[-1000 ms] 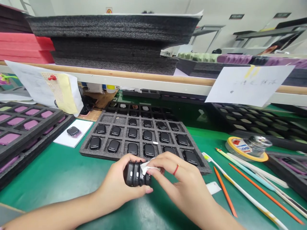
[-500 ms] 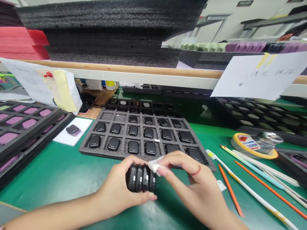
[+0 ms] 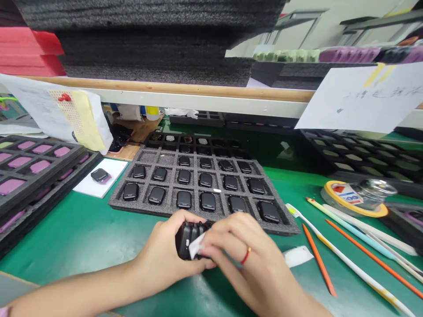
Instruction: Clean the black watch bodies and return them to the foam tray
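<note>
I see left hand [image 3: 162,257] gripping black cases [image 3: 183,234]; right hand [image 3: 247,248] pinching tissue [image 3: 196,246], shifted nearer left hand; wiping likely continues.

Bright light glares off the tabletop [image 3: 165,293]; edges seem stretched.

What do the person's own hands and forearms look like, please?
The left grip and right grip are ungloved hands. The right wears a thin red ring with a small gold-coloured bead. The visible forearms are bare; a pale purple edge, probably a sleeve, shows on the left.
</note>
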Action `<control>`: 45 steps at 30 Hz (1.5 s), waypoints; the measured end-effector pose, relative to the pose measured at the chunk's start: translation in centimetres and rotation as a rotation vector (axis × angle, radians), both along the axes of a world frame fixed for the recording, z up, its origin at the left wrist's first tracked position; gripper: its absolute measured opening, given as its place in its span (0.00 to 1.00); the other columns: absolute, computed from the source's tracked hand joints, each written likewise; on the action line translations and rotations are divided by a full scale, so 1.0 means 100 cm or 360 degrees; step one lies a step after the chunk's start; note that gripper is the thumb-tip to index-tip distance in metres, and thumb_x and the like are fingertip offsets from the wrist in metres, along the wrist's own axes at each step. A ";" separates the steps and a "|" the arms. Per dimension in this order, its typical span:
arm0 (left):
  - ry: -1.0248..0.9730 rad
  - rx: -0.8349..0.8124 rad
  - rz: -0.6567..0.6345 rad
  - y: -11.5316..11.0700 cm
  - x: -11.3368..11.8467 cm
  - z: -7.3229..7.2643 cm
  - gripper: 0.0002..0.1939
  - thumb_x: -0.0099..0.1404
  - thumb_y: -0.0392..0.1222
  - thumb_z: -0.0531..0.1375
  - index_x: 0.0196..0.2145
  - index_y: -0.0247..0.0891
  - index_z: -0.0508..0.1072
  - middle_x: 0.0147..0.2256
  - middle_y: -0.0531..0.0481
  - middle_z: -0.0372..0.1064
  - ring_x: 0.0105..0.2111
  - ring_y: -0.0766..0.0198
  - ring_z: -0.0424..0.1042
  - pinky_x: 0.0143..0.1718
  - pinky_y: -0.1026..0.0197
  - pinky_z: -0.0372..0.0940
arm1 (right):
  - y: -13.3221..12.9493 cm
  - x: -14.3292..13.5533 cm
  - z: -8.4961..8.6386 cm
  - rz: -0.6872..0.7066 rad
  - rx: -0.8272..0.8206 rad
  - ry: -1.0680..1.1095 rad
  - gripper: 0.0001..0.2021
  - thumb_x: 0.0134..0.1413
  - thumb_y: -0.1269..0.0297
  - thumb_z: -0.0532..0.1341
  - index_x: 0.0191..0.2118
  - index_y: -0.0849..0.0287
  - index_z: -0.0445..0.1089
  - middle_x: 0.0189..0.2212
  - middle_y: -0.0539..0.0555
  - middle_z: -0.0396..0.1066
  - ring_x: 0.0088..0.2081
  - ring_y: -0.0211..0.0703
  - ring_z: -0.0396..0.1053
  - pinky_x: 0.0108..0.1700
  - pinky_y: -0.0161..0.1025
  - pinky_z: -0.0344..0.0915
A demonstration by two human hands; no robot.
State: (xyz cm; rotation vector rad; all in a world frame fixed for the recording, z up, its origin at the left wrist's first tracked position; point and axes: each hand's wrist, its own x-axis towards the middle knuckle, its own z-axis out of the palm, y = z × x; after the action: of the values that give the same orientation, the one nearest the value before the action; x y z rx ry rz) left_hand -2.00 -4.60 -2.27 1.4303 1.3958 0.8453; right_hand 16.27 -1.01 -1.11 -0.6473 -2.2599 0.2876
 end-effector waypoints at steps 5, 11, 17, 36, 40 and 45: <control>0.0009 0.0062 0.0064 0.003 -0.002 0.000 0.25 0.51 0.41 0.69 0.47 0.42 0.69 0.39 0.52 0.75 0.36 0.58 0.73 0.38 0.59 0.66 | -0.010 -0.003 -0.001 -0.0004 0.0114 -0.0055 0.07 0.62 0.75 0.61 0.35 0.57 0.72 0.31 0.48 0.76 0.32 0.40 0.67 0.35 0.40 0.58; -0.0059 -0.0058 -0.0007 -0.004 0.001 0.001 0.26 0.47 0.44 0.74 0.41 0.42 0.69 0.34 0.54 0.73 0.32 0.61 0.71 0.34 0.61 0.65 | 0.015 0.004 -0.009 -0.0258 0.0231 0.0024 0.06 0.63 0.73 0.61 0.36 0.58 0.74 0.31 0.53 0.76 0.34 0.44 0.69 0.37 0.42 0.64; -0.0530 -0.0123 0.0024 -0.006 0.003 0.009 0.27 0.48 0.39 0.74 0.44 0.43 0.68 0.39 0.53 0.72 0.35 0.61 0.74 0.38 0.59 0.68 | 0.030 0.033 -0.009 -0.0217 -0.0275 -0.0287 0.09 0.52 0.72 0.68 0.39 0.53 0.76 0.35 0.51 0.79 0.36 0.47 0.77 0.37 0.43 0.75; -0.1252 -0.0519 -0.0111 -0.010 0.010 0.002 0.29 0.59 0.57 0.68 0.51 0.39 0.66 0.45 0.44 0.74 0.47 0.55 0.75 0.47 0.56 0.65 | -0.007 -0.011 -0.024 0.0219 -0.0488 0.0186 0.46 0.57 0.71 0.65 0.73 0.48 0.37 0.54 0.56 0.75 0.56 0.49 0.73 0.58 0.47 0.71; -0.1241 -0.0525 -0.0200 -0.010 0.006 0.001 0.29 0.60 0.57 0.68 0.52 0.39 0.67 0.47 0.44 0.72 0.48 0.54 0.72 0.48 0.56 0.64 | -0.007 -0.012 -0.030 0.0169 -0.0454 0.0242 0.46 0.58 0.70 0.66 0.73 0.50 0.38 0.52 0.57 0.76 0.57 0.51 0.72 0.58 0.48 0.72; -0.1058 -0.0573 -0.0269 -0.008 0.001 -0.002 0.34 0.61 0.67 0.61 0.57 0.43 0.64 0.38 0.52 0.68 0.27 0.68 0.63 0.29 0.63 0.57 | -0.008 -0.012 -0.030 0.0217 -0.0606 0.0390 0.50 0.51 0.63 0.73 0.72 0.52 0.41 0.51 0.56 0.77 0.57 0.51 0.73 0.60 0.47 0.71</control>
State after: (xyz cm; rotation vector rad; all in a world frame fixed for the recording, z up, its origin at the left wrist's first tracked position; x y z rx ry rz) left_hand -1.92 -5.39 -2.48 0.8599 0.8485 0.8086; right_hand 15.12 -1.81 -4.09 -0.6122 -2.0298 0.8335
